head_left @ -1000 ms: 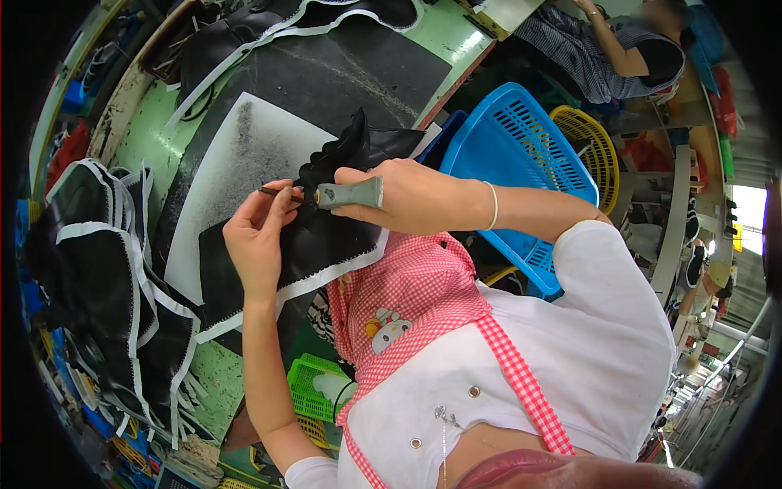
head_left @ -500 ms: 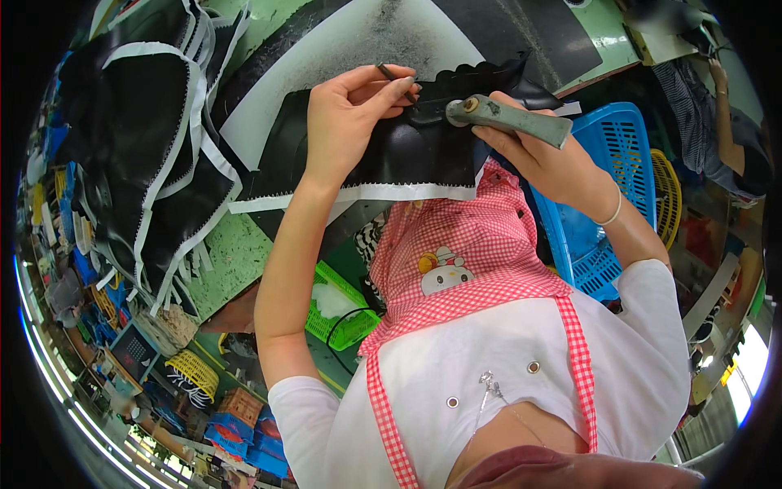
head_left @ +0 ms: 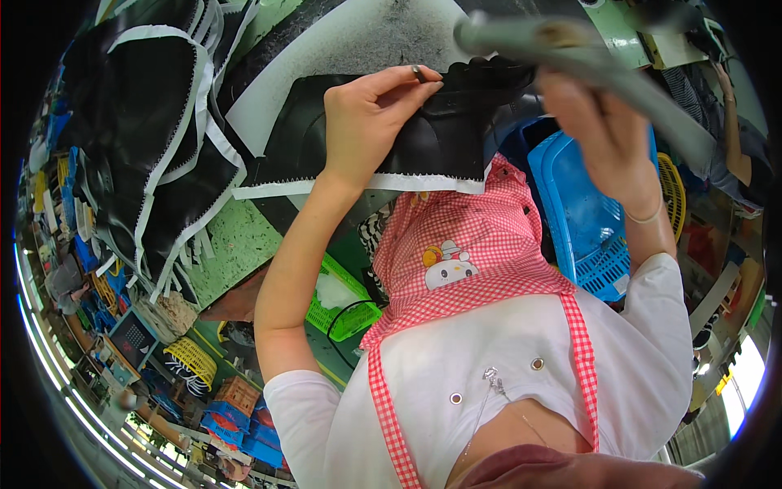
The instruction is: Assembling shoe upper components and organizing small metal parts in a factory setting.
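Observation:
My left hand pinches a slim dark rod, like a hand punch, over a black leather-like piece. That piece has a scalloped far edge and a white zigzag-stitched strip along its near edge. The rod's lower tip is hidden by my fingers. Up at the right, my right hand is wrapped around a grey hammer, raised off the piece and smeared by motion. Beneath the black piece lies a worn white board.
More black pieces with white strips are heaped on the green table at the left. A blue basket stands to my right, a green basket below the table edge. Another person's arm shows at far right.
The hammer has swung up and to the right, away from the black piece. My left hand has shifted slightly right with the rod, which now stands nearer the scalloped edge.

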{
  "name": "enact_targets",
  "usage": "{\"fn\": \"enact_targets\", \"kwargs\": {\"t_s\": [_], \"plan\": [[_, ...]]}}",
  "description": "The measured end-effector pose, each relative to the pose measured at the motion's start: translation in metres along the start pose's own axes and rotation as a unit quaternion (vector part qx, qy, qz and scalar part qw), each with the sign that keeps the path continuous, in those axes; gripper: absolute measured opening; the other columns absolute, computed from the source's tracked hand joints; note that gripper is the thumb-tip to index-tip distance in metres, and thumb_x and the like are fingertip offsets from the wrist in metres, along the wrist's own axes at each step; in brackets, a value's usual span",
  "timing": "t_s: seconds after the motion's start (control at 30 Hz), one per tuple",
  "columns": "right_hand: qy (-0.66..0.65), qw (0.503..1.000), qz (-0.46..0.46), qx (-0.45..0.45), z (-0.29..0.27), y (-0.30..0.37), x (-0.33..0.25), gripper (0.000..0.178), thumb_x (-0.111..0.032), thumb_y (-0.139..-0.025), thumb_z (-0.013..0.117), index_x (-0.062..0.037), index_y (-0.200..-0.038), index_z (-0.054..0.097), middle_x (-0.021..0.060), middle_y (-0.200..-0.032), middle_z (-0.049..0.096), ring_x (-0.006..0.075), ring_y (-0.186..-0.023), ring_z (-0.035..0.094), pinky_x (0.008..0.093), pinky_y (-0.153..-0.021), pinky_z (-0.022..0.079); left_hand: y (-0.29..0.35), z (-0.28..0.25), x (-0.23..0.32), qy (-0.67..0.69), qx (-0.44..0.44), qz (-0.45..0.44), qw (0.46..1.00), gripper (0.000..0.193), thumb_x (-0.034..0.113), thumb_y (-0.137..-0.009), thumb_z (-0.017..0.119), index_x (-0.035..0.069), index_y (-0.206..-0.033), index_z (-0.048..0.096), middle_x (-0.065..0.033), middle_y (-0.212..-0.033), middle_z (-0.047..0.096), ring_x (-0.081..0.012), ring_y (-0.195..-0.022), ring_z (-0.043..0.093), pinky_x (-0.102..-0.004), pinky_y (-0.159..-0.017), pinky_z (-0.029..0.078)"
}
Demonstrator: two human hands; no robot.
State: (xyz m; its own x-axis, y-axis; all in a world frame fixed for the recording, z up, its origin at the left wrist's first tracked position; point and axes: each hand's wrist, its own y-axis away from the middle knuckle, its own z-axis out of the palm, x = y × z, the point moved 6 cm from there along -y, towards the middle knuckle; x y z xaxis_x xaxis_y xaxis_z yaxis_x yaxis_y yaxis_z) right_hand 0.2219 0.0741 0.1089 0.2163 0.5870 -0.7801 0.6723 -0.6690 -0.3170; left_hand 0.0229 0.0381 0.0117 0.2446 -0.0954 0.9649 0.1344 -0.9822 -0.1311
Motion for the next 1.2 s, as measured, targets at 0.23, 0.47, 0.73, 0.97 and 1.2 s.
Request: {"fn": "enact_targets", "kwargs": {"t_s": [0.23, 0.47, 0.73, 0.97, 1.2], "plan": [[0.08, 0.993, -0.062, -0.053, 0.033, -0.006, 0.003, 0.026, -0.01, -0.093, 0.059, 0.0001, -0.117, 0.058, 0.0183, -0.091, 0.061, 0.0313, -0.069, 0.06, 0.0341, -0.059, 0.046, 0.001, -0.001, -0.011, 0.072, -0.011, -0.063, 0.995, 0.015, 0.012, -0.089, 0.067, -0.002, -0.093, 0.07, -0.0058, -0.082, 0.072, -0.0085, -0.077, 0.068, -0.0223, -0.069, 0.054], [0.104, 0.96, 0.173, -0.193, 0.05, 0.017, 0.04, 0.034, -0.016, -0.092, 0.063, -0.0042, -0.123, 0.059, 0.0148, -0.105, 0.065, 0.0277, -0.077, 0.06, 0.0321, -0.075, 0.049, -0.009, -0.006, -0.015, 0.112, -0.086, -0.097, 0.985, 0.018, 0.012, -0.093, 0.061, -0.002, -0.102, 0.069, -0.005, -0.087, 0.072, -0.0096, -0.083, 0.068, -0.0226, -0.076, 0.054], [0.0, 0.996, -0.093, -0.017, 0.014, -0.015, -0.02, 0.026, -0.009, -0.09, 0.062, -0.0011, -0.114, 0.061, 0.0158, -0.095, 0.063, 0.0332, -0.073, 0.06, 0.0376, -0.061, 0.048, 0.011, 0.0, 0.029, -0.168, -0.04, 0.129, 0.977, 0.014, 0.01, -0.085, 0.067, 0.001, -0.096, 0.07, -0.0125, -0.087, 0.07, -0.021, -0.076, 0.07, -0.0261, -0.065, 0.052], [0.146, 0.973, -0.051, -0.172, 0.052, 0.003, 0.017, 0.026, -0.012, -0.095, 0.058, 0.0016, -0.117, 0.058, 0.0196, -0.104, 0.063, 0.0366, -0.093, 0.061, 0.0361, -0.085, 0.049, -0.004, -0.008, -0.008, 0.01, -0.052, -0.047, 0.998, 0.015, 0.009, -0.088, 0.066, -0.003, -0.096, 0.069, -0.011, -0.086, 0.072, -0.0109, -0.081, 0.069, -0.0248, -0.074, 0.052], [0.008, 0.967, 0.177, -0.183, 0.041, 0.018, 0.025, 0.032, -0.016, -0.095, 0.058, -0.0002, -0.123, 0.058, 0.0173, -0.112, 0.064, 0.0301, -0.093, 0.062, 0.0348, -0.087, 0.048, -0.004, -0.008, -0.013, 0.101, -0.052, -0.1, 0.989, 0.017, 0.01, -0.091, 0.064, -0.002, -0.101, 0.071, -0.005, -0.087, 0.072, -0.0098, -0.082, 0.068, -0.0223, -0.075, 0.053]]}}
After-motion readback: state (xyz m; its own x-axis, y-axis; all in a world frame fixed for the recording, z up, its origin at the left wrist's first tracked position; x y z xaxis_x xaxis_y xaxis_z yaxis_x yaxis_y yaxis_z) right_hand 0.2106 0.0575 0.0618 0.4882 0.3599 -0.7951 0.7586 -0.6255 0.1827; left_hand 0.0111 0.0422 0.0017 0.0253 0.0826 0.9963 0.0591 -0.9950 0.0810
